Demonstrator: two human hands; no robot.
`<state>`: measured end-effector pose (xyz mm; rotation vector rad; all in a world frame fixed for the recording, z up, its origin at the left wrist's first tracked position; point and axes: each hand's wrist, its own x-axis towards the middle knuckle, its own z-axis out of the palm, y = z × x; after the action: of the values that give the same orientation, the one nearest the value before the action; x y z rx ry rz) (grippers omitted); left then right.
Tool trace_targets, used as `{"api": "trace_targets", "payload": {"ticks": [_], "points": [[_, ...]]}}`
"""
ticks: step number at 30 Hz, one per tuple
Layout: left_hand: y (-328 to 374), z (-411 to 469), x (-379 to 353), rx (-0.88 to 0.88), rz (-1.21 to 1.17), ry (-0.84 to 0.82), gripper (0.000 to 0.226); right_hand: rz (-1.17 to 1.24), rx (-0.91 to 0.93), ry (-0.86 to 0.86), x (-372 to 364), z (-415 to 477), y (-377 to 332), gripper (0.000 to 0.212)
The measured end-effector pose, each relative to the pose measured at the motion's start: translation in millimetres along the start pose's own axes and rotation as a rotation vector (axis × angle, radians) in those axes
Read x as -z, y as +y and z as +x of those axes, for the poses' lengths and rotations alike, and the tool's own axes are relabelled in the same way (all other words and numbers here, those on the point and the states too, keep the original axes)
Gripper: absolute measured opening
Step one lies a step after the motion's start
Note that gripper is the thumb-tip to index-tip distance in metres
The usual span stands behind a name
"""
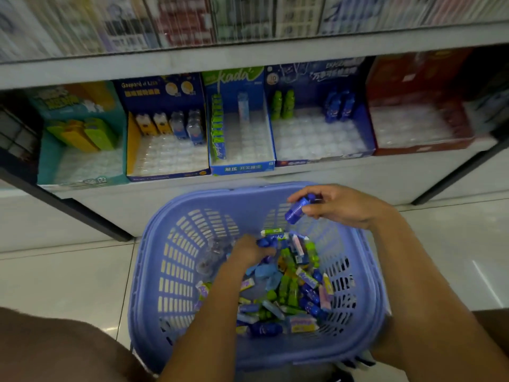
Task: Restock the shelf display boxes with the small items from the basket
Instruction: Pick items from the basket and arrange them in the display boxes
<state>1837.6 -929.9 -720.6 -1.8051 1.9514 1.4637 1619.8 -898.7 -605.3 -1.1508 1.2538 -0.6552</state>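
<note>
A lilac plastic basket stands on the floor below the shelf, holding several small blue, green and pastel items. My left hand is down inside the basket, its fingers curled round a dark blue item. My right hand is above the basket's far right rim and grips another dark blue item. On the low shelf stand display boxes: a teal box, a navy and yellow box, a blue "kada" box, a wide blue box with green and blue items at its back, and a red box.
A white shelf board runs above the boxes, with blurred packs hanging over it. Dark shelf brackets slant down at left and right. Pale floor tiles surround the basket. My knee fills the lower left corner.
</note>
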Motion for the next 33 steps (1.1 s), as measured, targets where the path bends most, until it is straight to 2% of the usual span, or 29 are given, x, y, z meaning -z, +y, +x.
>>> {"api": "trace_targets", "payload": {"ticks": [5, 8, 14, 16, 18, 21, 23, 25, 27, 30, 33], "points": [[71, -34, 45, -0.170, -0.734, -0.152, 0.012, 0.042, 0.204, 0.304, 21, -19, -38, 0.014], [101, -50, 61, -0.286, -0.968, -0.196, 0.009, 0.029, 0.232, 0.372, 27, -27, -49, 0.026], [148, -57, 55, -0.342, -0.868, -0.148, 0.014, 0.075, 0.272, 0.507, 38, -29, -53, 0.035], [156, -56, 52, -0.349, -0.803, -0.142, 0.011, 0.101, 0.273, 0.570, 42, -29, -54, 0.030], [163, -52, 48, -0.345, -0.804, -0.142, 0.019, 0.105, 0.266, 0.619, 46, -29, -57, 0.021], [175, -44, 46, -0.349, -0.901, -0.128, 0.026, 0.175, 0.272, 0.607, 56, -31, -62, 0.009], [184, -38, 48, -0.341, -0.941, -0.093, 0.027, 0.204, 0.296, 0.558, 64, -32, -66, 0.014], [192, -32, 53, -0.340, -0.918, -0.053, 0.026, 0.165, 0.322, 0.590, 75, -27, -73, 0.015], [199, -28, 57, -0.339, -0.868, -0.015, 0.023, 0.031, 0.330, 0.737, 91, -15, -78, 0.014], [203, -21, 59, -0.305, -0.826, 0.037, 0.021, -0.309, 0.247, 0.938, 125, 12, -82, 0.025], [201, -17, 58, -0.271, -0.783, 0.069, 0.015, -0.633, 0.110, 0.897, 149, 34, -80, 0.031]]}}
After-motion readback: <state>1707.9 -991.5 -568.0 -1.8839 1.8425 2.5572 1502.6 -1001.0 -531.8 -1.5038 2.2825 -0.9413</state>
